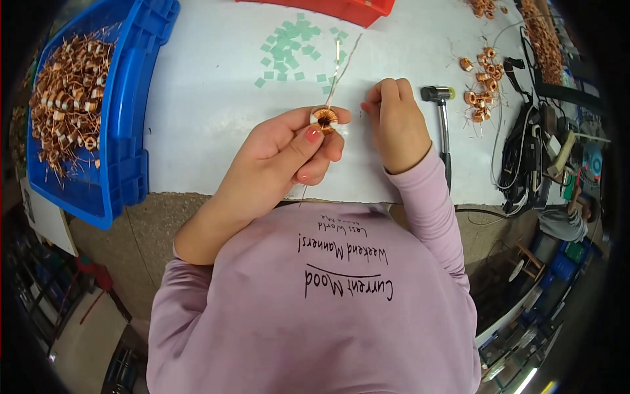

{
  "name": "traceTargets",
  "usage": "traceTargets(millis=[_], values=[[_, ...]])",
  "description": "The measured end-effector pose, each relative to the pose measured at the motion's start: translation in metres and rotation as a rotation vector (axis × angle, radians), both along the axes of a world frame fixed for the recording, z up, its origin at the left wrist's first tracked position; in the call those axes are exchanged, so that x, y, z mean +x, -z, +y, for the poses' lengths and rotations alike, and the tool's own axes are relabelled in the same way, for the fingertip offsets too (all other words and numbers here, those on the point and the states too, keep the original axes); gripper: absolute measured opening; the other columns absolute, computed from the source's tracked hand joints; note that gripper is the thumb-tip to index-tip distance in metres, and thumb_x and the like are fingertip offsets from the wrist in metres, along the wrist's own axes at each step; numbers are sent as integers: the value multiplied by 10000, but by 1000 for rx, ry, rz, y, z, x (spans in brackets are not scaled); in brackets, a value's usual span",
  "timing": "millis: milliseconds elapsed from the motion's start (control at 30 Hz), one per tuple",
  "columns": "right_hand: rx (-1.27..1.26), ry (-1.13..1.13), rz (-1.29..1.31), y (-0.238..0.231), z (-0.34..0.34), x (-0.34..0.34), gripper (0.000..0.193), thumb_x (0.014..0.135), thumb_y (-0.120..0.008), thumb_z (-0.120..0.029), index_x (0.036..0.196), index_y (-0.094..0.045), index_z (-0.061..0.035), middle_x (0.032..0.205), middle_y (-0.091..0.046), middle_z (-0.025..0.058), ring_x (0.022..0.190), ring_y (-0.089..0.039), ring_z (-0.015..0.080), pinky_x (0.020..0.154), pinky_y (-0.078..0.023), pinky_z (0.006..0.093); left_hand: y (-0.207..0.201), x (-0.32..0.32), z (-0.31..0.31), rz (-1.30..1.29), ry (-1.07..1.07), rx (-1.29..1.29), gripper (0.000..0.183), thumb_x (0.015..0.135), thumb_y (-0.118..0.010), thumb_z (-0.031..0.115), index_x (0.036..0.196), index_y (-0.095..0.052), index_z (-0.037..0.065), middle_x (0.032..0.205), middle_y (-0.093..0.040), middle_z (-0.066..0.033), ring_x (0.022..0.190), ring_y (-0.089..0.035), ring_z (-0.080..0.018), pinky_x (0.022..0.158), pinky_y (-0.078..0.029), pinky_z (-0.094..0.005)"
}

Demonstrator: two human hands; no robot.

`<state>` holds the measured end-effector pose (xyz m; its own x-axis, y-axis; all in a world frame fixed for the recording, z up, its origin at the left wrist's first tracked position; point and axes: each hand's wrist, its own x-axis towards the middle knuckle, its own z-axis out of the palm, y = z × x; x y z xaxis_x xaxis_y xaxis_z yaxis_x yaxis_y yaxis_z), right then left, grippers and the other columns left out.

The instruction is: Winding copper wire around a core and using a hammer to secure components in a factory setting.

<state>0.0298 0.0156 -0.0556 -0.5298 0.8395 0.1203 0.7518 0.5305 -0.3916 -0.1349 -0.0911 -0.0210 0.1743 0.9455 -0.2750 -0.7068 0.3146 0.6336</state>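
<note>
Copper ring coil (pixel 324 119): held up over the white surface (pixel 203 85), about midway along its near edge. Fingers of my left hand (pixel 269 154) are closed on it, thumb in front, the others behind and beneath. Wire leads (pixel 332 90) stand out from it, slanting toward the far edge.

My right hand (pixel 399 125) is just right of the coil, apart from it, fingers curled inward; cannot tell whether anything thin is pinched there.

Step in hand, my judgement: steadying one coil for handling, leads free. Next move, also judged: calls for a firm left pinch and the right fingertips brought onto a lead, without disturbing the winding.

Beside the right wrist, toward the right edge: small hammer (pixel 443 125), handle pointing at the near edge. At the left edge: blue bin (pixel 133 125) with a heap of coils (pixel 72 105) inside.

Farther out: loose coils (pixel 491 85) near the right edge. Pale green squares (pixel 281 55), scattered, some overlapping, short of the far edge. Red bin (pixel 341 6) at the far edge, partly cut off from view.
</note>
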Motion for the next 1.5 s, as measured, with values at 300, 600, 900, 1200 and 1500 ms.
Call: traceTargets(millis=[300,600,900,1200,1500], values=[[-228,-6,347,-34,-15,21,173,798,-532,79,940,-599,7,859,-569,118,687,-557,180,600,-449,270,0,17,3,128,1,-12,302,959,-388,91,1220,-472,-35,797,-528,-64,557,-332,-50,492,-269,-150],[-398,44,782,-59,-46,46,157,771,-566,115,873,-624,11,878,-604,93,654,-515,124,554,-413,210,1,41,13,153,111,32,290,953,-398,85,1210,-490,-12,799,-540,-64,564,-344,-60,501,-294,-149],[-155,56,829,-62,-49,62,252,688,-616,127,902,-639,-3,848,-592,74,636,-474,116,549,-371,192,-7,65,30,136,173,61,295,944,-401,72,1217,-482,-5,792,-547,-67,568,-343,-60,503,-298,-146],[312,-49,403,-55,-50,61,215,685,-591,150,831,-603,-7,768,-569,87,628,-460,141,519,-337,202,-5,77,32,171,200,79,301,945,-385,63,1224,-469,-8,791,-543,-68,570,-336,-53,508,-293,-140],[277,-14,335,-56,-51,59,239,688,-601,156,846,-624,-20,687,-472,24,570,-405,96,439,-298,193,-2,76,31,217,242,71,286,941,-372,29,1206,-470,-18,837,-536,-58,591,-361,-48,528,-307,-137]])
